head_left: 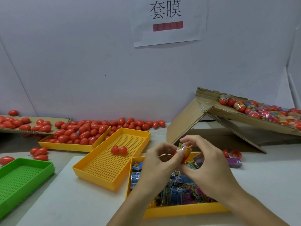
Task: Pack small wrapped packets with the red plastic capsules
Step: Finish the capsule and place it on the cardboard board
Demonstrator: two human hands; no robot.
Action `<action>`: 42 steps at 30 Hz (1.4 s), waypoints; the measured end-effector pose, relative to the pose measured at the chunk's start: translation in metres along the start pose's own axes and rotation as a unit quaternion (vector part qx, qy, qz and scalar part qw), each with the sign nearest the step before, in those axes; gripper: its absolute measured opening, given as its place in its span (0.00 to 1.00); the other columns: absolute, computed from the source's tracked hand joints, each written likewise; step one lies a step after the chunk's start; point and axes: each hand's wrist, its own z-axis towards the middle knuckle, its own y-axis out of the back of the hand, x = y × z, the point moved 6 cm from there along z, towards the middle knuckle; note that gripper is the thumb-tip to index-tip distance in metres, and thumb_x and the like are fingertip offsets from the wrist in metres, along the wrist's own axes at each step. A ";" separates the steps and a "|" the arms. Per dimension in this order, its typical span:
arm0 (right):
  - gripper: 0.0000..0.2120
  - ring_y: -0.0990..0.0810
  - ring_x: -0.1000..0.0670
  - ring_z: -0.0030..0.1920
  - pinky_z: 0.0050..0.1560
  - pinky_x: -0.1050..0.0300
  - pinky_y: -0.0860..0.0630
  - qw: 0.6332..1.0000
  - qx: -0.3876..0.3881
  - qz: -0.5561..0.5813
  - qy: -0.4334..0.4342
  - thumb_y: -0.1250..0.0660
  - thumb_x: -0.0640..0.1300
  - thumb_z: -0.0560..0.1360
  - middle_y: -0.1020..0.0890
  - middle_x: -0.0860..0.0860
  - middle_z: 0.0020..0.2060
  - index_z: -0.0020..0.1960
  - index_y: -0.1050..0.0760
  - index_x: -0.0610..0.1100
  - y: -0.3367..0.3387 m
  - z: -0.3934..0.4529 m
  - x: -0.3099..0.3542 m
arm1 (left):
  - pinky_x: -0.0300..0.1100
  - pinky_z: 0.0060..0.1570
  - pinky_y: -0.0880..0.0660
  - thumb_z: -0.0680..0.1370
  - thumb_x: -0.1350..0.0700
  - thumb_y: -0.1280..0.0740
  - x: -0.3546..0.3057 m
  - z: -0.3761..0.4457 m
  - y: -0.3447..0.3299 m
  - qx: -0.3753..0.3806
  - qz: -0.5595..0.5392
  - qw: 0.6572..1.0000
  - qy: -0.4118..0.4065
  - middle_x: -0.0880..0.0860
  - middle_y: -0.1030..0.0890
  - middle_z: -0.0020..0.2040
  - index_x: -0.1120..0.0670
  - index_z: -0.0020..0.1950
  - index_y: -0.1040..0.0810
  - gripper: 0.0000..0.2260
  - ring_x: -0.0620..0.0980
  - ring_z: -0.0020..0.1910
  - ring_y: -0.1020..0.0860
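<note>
Two hands meet over the near yellow tray [184,209], and both are busy on the same item. The left hand [158,162] has thumb and forefinger pinched on a red capsule [183,156] wearing a shiny yellow wrapper [184,148]; the right hand [208,162] curls its fingertips onto the wrapper's top edge from the other side. Capsule held in the air, just above the tray's far rim. Below the hands, that tray is heaped with small wrapped packets [175,191], blue and purple mostly. Just left, touching it, a second perforated yellow tray [101,168] carries one opened red capsule [118,150], its two halves lying side by side. Behind that, a third yellow tray [65,145] is piled with closed red capsules [83,132], and more spill along the wall and over a flat sheet of cardboard [32,119]. Far left, a green perforated tray [19,178]. On the right, a tilted cardboard box flap [244,116] holds wrapped capsules [260,110], and a couple more lie on the table [260,176] beside the right wrist. A paper sign [169,20] hangs on the wall.
</note>
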 end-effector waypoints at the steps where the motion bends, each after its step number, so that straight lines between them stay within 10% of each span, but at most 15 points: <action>1: 0.25 0.22 0.58 0.54 0.46 0.62 0.21 1.000 -0.002 -0.011 0.008 0.22 0.51 0.68 0.23 0.64 0.49 0.59 0.30 0.63 0.000 0.000 0.001 | 0.48 0.46 0.17 0.75 0.51 0.26 0.002 0.000 -0.001 0.006 -0.005 1.000 0.007 0.52 0.16 0.43 0.56 0.49 0.18 0.10 0.52 0.45 0.16; 14: 0.33 0.21 0.64 0.58 0.53 0.72 0.25 0.999 -0.014 0.023 0.036 0.19 0.43 0.67 0.19 0.60 0.53 0.61 0.29 0.68 0.006 0.001 0.002 | 0.55 0.55 0.20 0.77 0.48 0.30 0.011 -0.001 -0.012 0.098 -0.103 0.985 0.094 0.54 0.15 0.42 0.53 0.48 0.15 0.10 0.54 0.46 0.16; 30: 0.33 0.19 0.60 0.57 0.55 0.54 0.19 0.999 -0.002 0.029 0.014 0.19 0.43 0.67 0.17 0.64 0.54 0.63 0.29 0.65 0.008 0.003 0.004 | 0.45 0.49 0.17 0.80 0.49 0.38 0.002 -0.004 -0.016 0.111 -0.110 0.986 0.066 0.58 0.15 0.44 0.59 0.59 0.19 0.17 0.54 0.45 0.15; 42: 0.33 0.20 0.61 0.57 0.50 0.68 0.21 0.999 0.007 0.041 0.015 0.20 0.43 0.67 0.17 0.63 0.55 0.63 0.29 0.67 0.003 0.001 0.001 | 0.47 0.46 0.18 0.78 0.46 0.35 0.003 -0.004 -0.015 0.109 -0.078 0.989 0.055 0.61 0.17 0.44 0.57 0.58 0.19 0.17 0.55 0.44 0.17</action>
